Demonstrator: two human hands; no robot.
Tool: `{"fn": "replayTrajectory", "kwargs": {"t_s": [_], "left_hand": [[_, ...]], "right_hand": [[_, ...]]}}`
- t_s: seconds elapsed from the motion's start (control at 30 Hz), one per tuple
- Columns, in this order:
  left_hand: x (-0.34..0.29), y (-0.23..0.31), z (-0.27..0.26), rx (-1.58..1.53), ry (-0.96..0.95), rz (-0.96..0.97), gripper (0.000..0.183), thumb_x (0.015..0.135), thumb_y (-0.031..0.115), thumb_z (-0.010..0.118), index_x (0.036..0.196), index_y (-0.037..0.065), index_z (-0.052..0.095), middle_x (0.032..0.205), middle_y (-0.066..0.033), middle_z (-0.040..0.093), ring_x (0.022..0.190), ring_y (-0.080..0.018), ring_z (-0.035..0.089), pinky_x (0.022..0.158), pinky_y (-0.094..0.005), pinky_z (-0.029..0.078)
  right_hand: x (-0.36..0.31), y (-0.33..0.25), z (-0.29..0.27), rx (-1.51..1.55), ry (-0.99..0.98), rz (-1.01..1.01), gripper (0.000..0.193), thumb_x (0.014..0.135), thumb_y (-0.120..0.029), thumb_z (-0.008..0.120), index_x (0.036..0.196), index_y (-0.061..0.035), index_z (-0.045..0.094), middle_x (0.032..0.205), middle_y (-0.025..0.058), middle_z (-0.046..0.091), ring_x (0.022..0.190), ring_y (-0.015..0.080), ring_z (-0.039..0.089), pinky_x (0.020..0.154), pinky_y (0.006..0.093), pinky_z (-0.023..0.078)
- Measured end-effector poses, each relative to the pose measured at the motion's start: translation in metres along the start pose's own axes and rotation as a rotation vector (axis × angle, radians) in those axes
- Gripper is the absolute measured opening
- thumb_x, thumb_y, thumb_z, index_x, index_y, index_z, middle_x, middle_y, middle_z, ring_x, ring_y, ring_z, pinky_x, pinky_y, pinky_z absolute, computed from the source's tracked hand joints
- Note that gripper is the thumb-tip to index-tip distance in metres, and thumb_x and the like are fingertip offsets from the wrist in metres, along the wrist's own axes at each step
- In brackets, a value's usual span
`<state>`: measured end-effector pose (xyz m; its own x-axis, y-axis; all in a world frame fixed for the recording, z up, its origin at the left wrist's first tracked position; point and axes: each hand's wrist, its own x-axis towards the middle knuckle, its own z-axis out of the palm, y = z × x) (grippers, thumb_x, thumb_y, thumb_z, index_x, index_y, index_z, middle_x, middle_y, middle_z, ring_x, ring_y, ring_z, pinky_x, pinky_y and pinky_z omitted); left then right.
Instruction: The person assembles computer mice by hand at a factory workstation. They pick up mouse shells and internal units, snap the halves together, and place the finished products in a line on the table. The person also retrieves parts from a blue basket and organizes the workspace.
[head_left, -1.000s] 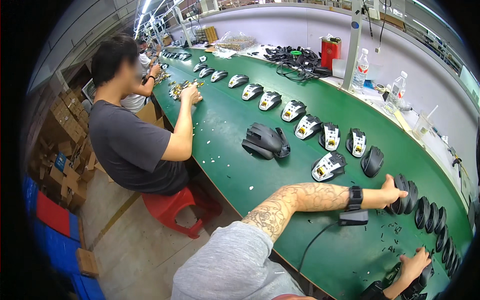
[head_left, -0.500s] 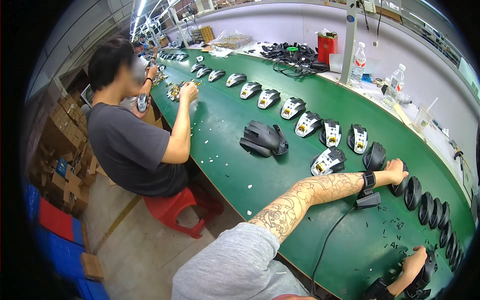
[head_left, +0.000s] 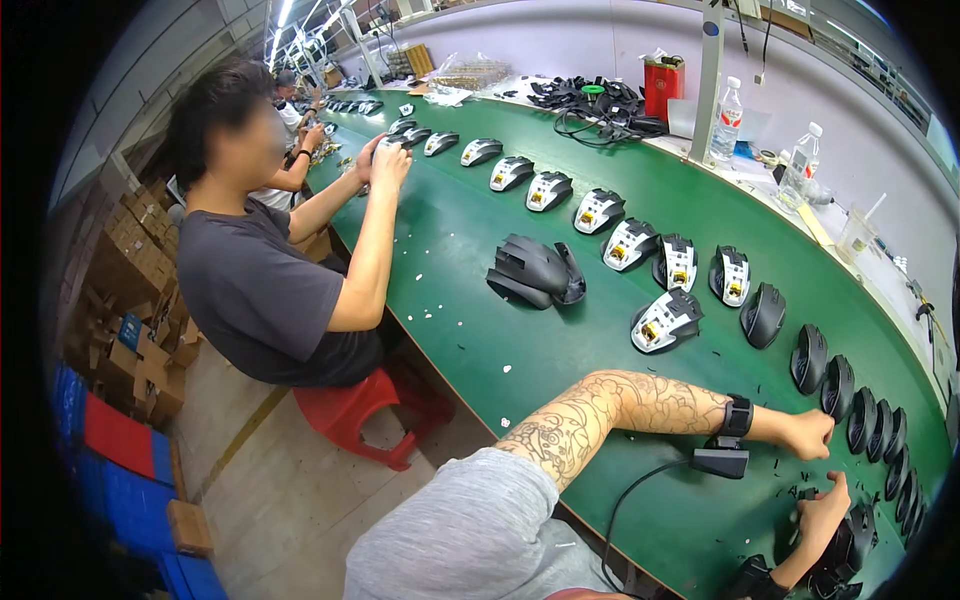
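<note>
My left hand (head_left: 806,436), fingers curled in, hovers beside a row of black computer mice. Whether anything is inside its fingers is hidden. Closest to it are a black mouse (head_left: 838,388) and another mouse (head_left: 810,358) farther up the row. Lower down, my right hand (head_left: 824,508) has its index finger stretched out and apart from the thumb, with nothing visibly held. Beside that hand lies a cluster of black mouse shells (head_left: 855,540), partly cut by the dark rim. Small black plastic pieces (head_left: 808,493) lie close to its thumb.
White-and-black mouse bodies (head_left: 666,320) line the green table (head_left: 560,400). A large black shell (head_left: 535,270) lies mid-table. A cable (head_left: 630,500) hangs from my left wrist device. A person (head_left: 270,260) sits on a red stool at left. Bottles (head_left: 728,120) stand on the back ledge.
My left hand has let go of a black mouse in the row and come down toward my right hand. My right hand has risen slightly, its index finger now extended. The seated person's hands have come together.
</note>
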<state>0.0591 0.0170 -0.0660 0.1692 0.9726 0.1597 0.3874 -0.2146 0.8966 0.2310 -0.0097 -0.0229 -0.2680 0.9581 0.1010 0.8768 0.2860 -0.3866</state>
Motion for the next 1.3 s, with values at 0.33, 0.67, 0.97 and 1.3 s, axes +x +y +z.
{"fn": "replayTrajectory", "kwargs": {"t_s": [0.33, 0.67, 0.97, 1.3], "left_hand": [[0.003, 0.006, 0.025, -0.594, 0.203, -0.072, 0.025, 0.087, 0.016, 0.051, 0.074, -0.004, 0.06, 0.067, -0.0118, 0.061, 0.059, -0.0176, 0.057, 0.057, -0.032, 0.046], [-0.025, 0.038, -0.001, -0.987, 0.024, -0.2, 0.025, 0.092, 0.018, 0.05, 0.078, -0.001, 0.057, 0.075, -0.006, 0.059, 0.058, -0.0117, 0.053, 0.053, -0.0277, 0.044], [-0.032, 0.063, -0.019, -0.538, 0.447, 0.188, 0.03, 0.089, 0.013, 0.053, 0.065, -0.004, 0.057, 0.056, -0.0053, 0.057, 0.049, -0.0079, 0.048, 0.046, -0.0273, 0.038], [-0.031, 0.062, -0.031, -0.508, 0.456, 0.159, 0.032, 0.089, 0.015, 0.054, 0.064, -0.005, 0.055, 0.054, -0.0077, 0.056, 0.051, -0.0093, 0.051, 0.047, -0.0266, 0.04]], "right_hand": [[-0.008, -0.047, 0.006, 0.139, 0.294, -0.215, 0.058, 0.059, 0.01, 0.069, 0.113, -0.001, 0.049, 0.103, 0.0154, 0.05, 0.095, 0.0326, 0.052, 0.082, 0.04, 0.041], [-0.008, -0.044, -0.007, 0.12, 0.363, -0.144, 0.061, 0.067, -0.002, 0.072, 0.124, -0.0002, 0.049, 0.114, 0.0172, 0.053, 0.107, 0.0341, 0.052, 0.09, 0.0402, 0.041], [-0.016, -0.065, -0.012, 0.468, 0.318, -0.132, 0.064, 0.066, 0.004, 0.07, 0.126, -0.0053, 0.049, 0.109, 0.0084, 0.052, 0.092, 0.0192, 0.052, 0.075, 0.0373, 0.052], [-0.011, -0.057, -0.005, 0.67, 0.339, -0.354, 0.063, 0.069, 0.007, 0.066, 0.127, -0.0068, 0.047, 0.111, 0.0069, 0.05, 0.1, 0.0188, 0.049, 0.086, 0.0378, 0.047]]}}
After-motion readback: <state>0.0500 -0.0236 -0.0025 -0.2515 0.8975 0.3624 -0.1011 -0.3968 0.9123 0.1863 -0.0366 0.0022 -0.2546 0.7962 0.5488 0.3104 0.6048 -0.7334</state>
